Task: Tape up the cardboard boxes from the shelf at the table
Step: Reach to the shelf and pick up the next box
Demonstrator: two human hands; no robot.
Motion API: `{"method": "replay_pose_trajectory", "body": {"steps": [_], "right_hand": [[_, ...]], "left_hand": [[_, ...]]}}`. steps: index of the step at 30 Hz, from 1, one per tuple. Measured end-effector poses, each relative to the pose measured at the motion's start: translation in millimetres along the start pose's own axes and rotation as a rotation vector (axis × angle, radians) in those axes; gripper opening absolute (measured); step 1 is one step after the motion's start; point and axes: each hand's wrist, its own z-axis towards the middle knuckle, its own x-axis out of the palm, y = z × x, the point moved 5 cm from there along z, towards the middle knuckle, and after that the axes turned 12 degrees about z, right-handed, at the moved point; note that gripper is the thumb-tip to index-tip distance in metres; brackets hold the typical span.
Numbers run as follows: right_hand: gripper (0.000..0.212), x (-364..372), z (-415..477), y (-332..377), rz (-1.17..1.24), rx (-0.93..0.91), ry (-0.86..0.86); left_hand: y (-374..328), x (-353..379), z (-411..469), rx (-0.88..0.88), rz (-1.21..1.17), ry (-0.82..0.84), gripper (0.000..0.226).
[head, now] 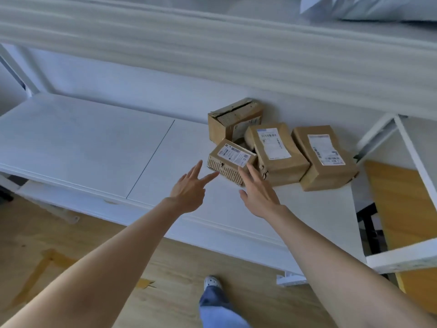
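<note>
Reaching with both hands for small box, nearest of four clustered right on white shelf. Left hand, right hand both wide, fingers straight, holding nothing, flanking its near corners, likely to clamp it between palms. Contact unclear. Torn box behind, by wall.

cardboard boxes: four were counted. small box at the fingertips, torn box beyond them, long box and second long box to their right. labels: four, one apiece. hands: two, left hand, right hand.
</note>
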Motion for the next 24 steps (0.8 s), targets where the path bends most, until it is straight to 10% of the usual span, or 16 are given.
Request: {"method": "replay_pose_trajectory", "body": {"steps": [13,24], "right_hand": [[0.069,22,69,-24,0.143,0.173,0.044],[0.064,32,37,-2,0.227,0.086,-0.066]], "left_hand": [[6,27,105,-0.116,-0.537,0.066,0.061],[4,27,51,-0.140,-0.548,-0.076,0.059]]}}
